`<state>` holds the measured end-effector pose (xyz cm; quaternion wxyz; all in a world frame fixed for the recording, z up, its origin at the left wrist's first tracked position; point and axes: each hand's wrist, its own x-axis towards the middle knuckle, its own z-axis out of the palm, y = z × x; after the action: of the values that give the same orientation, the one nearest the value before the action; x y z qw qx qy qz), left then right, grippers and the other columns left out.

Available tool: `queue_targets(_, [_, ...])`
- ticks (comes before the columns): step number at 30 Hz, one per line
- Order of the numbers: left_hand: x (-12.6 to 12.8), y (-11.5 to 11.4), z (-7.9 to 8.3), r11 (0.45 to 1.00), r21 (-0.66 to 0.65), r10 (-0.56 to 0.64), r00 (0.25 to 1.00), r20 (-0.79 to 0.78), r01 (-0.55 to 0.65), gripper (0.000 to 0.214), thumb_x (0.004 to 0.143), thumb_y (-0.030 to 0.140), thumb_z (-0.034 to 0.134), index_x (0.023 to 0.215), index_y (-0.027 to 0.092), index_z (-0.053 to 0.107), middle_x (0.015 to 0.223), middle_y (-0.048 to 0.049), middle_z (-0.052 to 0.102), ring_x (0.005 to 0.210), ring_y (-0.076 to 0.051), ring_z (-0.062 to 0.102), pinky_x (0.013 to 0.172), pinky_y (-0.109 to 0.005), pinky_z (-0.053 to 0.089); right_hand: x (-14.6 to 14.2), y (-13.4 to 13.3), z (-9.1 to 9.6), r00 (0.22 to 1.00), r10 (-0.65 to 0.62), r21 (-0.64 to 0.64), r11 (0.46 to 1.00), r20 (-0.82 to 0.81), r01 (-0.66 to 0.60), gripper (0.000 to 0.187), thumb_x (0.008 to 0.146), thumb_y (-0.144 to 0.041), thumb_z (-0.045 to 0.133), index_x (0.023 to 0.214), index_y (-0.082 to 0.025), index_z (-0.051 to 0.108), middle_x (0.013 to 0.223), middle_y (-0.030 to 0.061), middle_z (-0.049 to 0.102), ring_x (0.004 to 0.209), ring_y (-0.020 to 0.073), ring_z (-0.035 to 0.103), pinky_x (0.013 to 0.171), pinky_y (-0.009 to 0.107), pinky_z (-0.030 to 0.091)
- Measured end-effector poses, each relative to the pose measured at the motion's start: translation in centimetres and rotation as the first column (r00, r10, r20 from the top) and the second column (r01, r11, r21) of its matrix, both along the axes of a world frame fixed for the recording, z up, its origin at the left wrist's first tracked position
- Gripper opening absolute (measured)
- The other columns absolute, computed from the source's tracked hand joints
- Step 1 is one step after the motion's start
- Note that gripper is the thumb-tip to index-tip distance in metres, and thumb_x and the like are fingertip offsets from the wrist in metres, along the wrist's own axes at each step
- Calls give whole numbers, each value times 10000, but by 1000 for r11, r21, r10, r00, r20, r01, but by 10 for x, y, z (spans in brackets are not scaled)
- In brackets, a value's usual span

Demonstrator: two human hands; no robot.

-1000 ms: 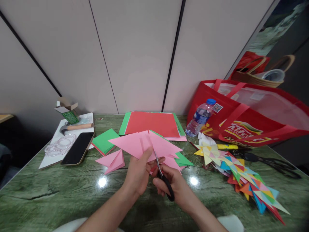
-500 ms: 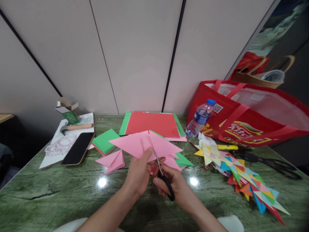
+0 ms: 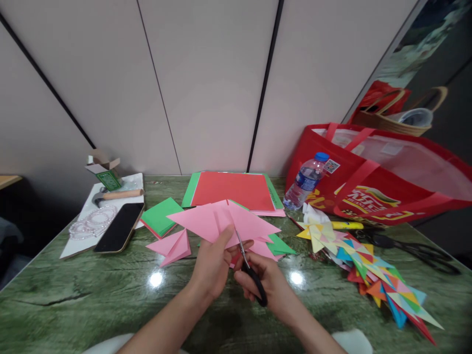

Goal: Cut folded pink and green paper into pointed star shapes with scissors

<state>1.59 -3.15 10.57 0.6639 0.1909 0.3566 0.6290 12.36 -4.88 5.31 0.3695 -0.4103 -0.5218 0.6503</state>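
My left hand (image 3: 212, 265) pinches a folded pink paper (image 3: 221, 221) and holds it up above the green marble table (image 3: 73, 300). My right hand (image 3: 267, 285) grips small scissors (image 3: 249, 268) with black handles. Their blades point up into the lower edge of the pink paper, right beside my left thumb. A smaller folded pink piece (image 3: 171, 244) lies on the table to the left of my hands. Green scraps (image 3: 280, 244) lie just behind my right hand.
A stack of red and green sheets (image 3: 232, 189) lies at the back, a green folded square (image 3: 159, 216) to its left. Phone (image 3: 120, 227), bracelets (image 3: 90, 222), hammer (image 3: 116, 194) and small box (image 3: 105, 172) sit far left. Right: water bottle (image 3: 306, 179), red bag (image 3: 387, 177), colourful paper stars (image 3: 368, 265), black scissors (image 3: 413, 247).
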Motion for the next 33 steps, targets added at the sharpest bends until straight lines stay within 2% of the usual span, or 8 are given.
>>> queue_targets(9, [1,0,0,1000,-4,11,1000,15,-11,407,694,140,683,1088,128,578,864,-75,711,772,-245,685,772,-414,539,1,0,3,1000,-3,-3,1000,2,3,428,648,-569,657,682,-174,498,422,-70,457,321,55,383,326,173,325])
queue_targets(19, [1,1,0,1000,-29,-4,1000,24,5,306,738,117,639,1038,113,578,866,-73,703,823,-244,680,802,-411,529,1,1,1,999,12,-44,999,33,-10,436,671,-593,620,690,-174,499,400,-71,475,304,60,392,320,169,304])
queue_targets(26, [-9,8,-1,999,21,36,998,-51,-35,232,698,169,679,907,86,620,840,-98,710,857,-263,664,796,-442,530,15,3,15,988,141,16,990,-66,-140,384,579,-377,786,780,-169,534,534,-53,563,468,93,498,462,201,376])
queue_targets(28, [-14,13,-2,998,42,52,997,-59,-49,217,686,176,689,872,80,628,787,-88,710,816,-257,669,789,-461,533,23,7,16,996,58,60,997,-75,-54,336,610,-375,765,745,-177,529,501,-55,563,428,99,498,449,214,385])
queue_targets(30, [-16,15,-3,997,63,43,996,-72,-38,243,689,178,689,905,85,628,794,-83,711,812,-254,668,788,-469,535,31,14,14,975,-192,136,969,-113,207,273,686,-388,705,743,-193,524,477,-59,559,428,115,521,463,230,408])
queue_targets(31, [-17,15,-3,997,73,23,996,-82,-17,276,698,177,684,953,92,621,834,-87,711,836,-256,664,790,-467,535,35,19,12,924,-353,168,911,-151,375,247,714,-387,682,768,-203,526,485,-59,567,469,128,551,490,233,423])
queue_targets(32, [-17,15,-4,996,85,-3,996,-94,11,321,707,175,678,1012,105,607,893,-91,707,871,-260,656,788,-463,538,38,23,10,847,-498,185,829,-187,529,240,721,-376,681,812,-212,532,541,-49,603,534,138,585,527,234,437])
queue_targets(33, [-16,14,-4,994,95,-37,994,-105,47,364,719,175,671,1068,123,587,958,-95,697,908,-265,645,783,-457,542,41,27,7,790,-579,183,771,-201,611,262,710,-365,696,859,-216,539,624,-28,648,607,150,613,564,238,451])
